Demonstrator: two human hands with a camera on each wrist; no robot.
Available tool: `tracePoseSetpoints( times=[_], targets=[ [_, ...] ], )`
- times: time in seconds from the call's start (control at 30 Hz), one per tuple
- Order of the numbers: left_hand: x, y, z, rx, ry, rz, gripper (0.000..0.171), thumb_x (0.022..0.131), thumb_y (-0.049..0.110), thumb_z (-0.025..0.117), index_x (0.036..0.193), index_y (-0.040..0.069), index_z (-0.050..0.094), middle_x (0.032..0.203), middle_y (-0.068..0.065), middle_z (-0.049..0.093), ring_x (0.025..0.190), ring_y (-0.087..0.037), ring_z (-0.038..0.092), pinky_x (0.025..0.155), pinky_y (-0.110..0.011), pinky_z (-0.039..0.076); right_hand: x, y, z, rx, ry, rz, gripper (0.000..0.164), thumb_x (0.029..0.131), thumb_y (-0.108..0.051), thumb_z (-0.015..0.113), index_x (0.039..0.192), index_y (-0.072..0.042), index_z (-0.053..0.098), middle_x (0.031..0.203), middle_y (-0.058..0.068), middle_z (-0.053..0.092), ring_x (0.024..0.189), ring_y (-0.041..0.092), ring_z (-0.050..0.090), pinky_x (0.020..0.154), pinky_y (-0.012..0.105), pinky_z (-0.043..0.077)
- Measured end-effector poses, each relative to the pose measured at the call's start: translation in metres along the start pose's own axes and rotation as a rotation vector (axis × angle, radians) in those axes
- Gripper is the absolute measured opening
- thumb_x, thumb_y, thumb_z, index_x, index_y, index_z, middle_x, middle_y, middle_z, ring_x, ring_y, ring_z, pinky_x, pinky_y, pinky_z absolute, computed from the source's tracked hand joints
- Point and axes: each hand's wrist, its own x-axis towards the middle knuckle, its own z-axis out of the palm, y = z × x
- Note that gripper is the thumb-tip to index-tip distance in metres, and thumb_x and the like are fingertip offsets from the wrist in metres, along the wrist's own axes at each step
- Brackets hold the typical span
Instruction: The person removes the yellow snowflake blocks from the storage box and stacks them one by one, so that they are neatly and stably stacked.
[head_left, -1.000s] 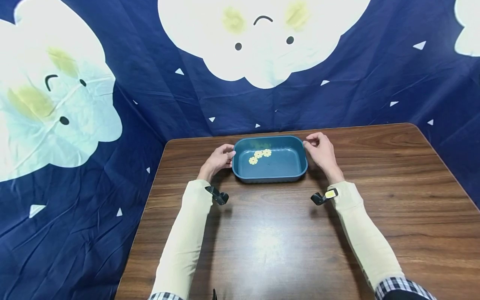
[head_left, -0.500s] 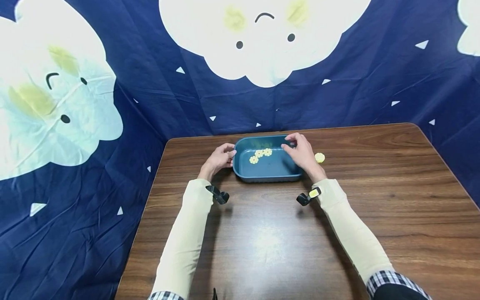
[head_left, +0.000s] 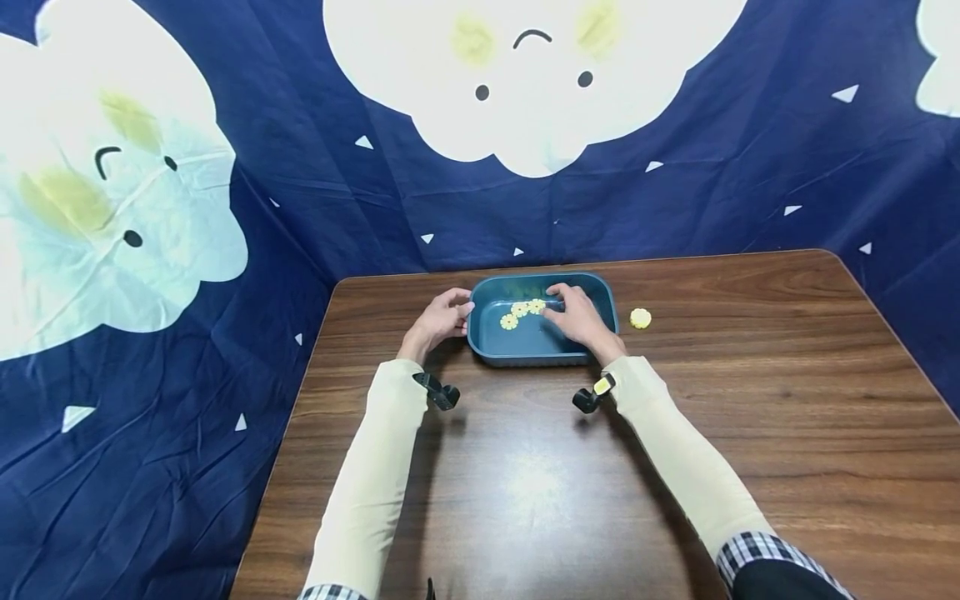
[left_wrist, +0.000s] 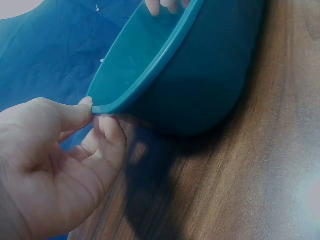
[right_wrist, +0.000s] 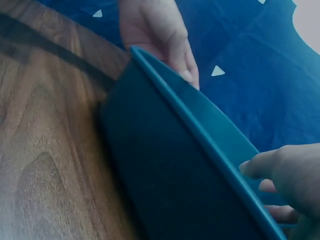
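Note:
A teal rectangular tub (head_left: 525, 361) stands near the table's far edge. My left hand (head_left: 441, 317) pinches its left end; in the left wrist view the thumb (left_wrist: 75, 112) lies on top of the rim and the fingers are below it. Inside the tub, 3 small yellow flower-shaped pieces (head_left: 509, 322) form a slanting row. My right hand (head_left: 583, 321) reaches over the tub's right part, thumb and fingers apart beside the rightmost flower piece (head_left: 536, 307). In the right wrist view, its fingers (right_wrist: 265, 162) dip past the rim, with nothing visible held between them.
A single yellow flower-shaped piece (head_left: 641, 317) lies on the brown wooden table (head_left: 750, 375) to the right of the tub. Behind the table hangs a dark blue cloth (head_left: 465, 208) with white clouds. Each wrist wears a small black camera (head_left: 442, 396).
My right hand has moved left from the tub's right end to over its inside. The yellow piece on the table has come into view on the right. My left hand has stayed put.

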Motion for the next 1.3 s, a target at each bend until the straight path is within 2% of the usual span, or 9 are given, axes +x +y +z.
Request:
tracePoseSetpoints(
  times=[0.23,0.57,0.7,0.87,1.0,1.1,1.3],
  targets=[
    [0.0,0.001,0.001,-0.006,-0.003,-0.003,0.034,0.101,0.012,0.046,0.134,0.007,0.044,0.084,-0.008,0.05,0.063,-0.012,0.051,0.062,-0.023,0.048,0.006,0.001,0.008,-0.186,-0.073,0.033,0.044,0.096,-0.029,0.056,0.138,-0.014,0.048,0.133,0.02,0.043,0.124,0.038,0.04,0.102,0.052,0.037],
    [-0.001,0.001,0.001,-0.006,-0.007,0.008,0.035,0.101,0.011,0.046,0.135,0.005,0.043,0.084,-0.008,0.049,0.063,-0.012,0.05,0.063,-0.024,0.048,0.009,-0.005,0.011,-0.376,-0.137,0.017,0.052,0.096,-0.031,0.056,0.145,-0.019,0.042,0.125,0.017,0.039,0.107,0.032,0.036,0.092,0.045,0.038],
    [-0.001,0.001,0.002,-0.007,-0.003,0.003,0.035,0.101,0.011,0.046,0.135,0.005,0.043,0.086,-0.01,0.05,0.063,-0.012,0.05,0.061,-0.023,0.048,0.01,-0.006,0.012,-0.425,-0.15,0.015,0.049,0.096,-0.031,0.056,0.143,-0.02,0.045,0.125,0.017,0.039,0.105,0.032,0.036,0.091,0.045,0.038],
    [-0.001,0.001,0.002,-0.004,0.002,-0.011,0.034,0.101,0.012,0.046,0.135,0.006,0.044,0.093,-0.014,0.051,0.065,-0.012,0.051,0.06,-0.021,0.048,0.008,-0.005,0.009,-0.409,-0.134,0.014,0.04,0.095,-0.027,0.06,0.133,-0.017,0.055,0.127,0.017,0.043,0.11,0.034,0.04,0.096,0.047,0.038],
    [-0.001,0.001,0.002,-0.006,0.003,-0.009,0.034,0.101,0.011,0.046,0.135,0.006,0.044,0.09,-0.011,0.051,0.065,-0.012,0.051,0.06,-0.022,0.048,0.008,-0.005,0.007,-0.397,-0.118,0.018,0.029,0.092,-0.025,0.064,0.119,-0.015,0.06,0.122,0.016,0.047,0.11,0.034,0.043,0.096,0.047,0.039],
    [-0.001,0.001,0.002,-0.002,0.004,-0.006,0.034,0.101,0.011,0.046,0.135,0.006,0.044,0.088,-0.009,0.05,0.065,-0.011,0.051,0.06,-0.022,0.048,0.007,-0.004,0.006,-0.397,-0.117,0.028,0.025,0.091,-0.026,0.066,0.108,-0.011,0.059,0.116,0.014,0.047,0.107,0.033,0.043,0.093,0.046,0.04],
    [-0.002,0.001,0.001,-0.002,0.007,-0.011,0.033,0.101,0.012,0.046,0.134,0.007,0.045,0.09,-0.01,0.051,0.066,-0.012,0.052,0.062,-0.023,0.048,0.005,-0.005,0.006,-0.403,-0.092,0.041,0.03,0.087,-0.029,0.071,0.095,-0.009,0.05,0.104,0.013,0.047,0.1,0.032,0.044,0.087,0.044,0.04]
  ],
)
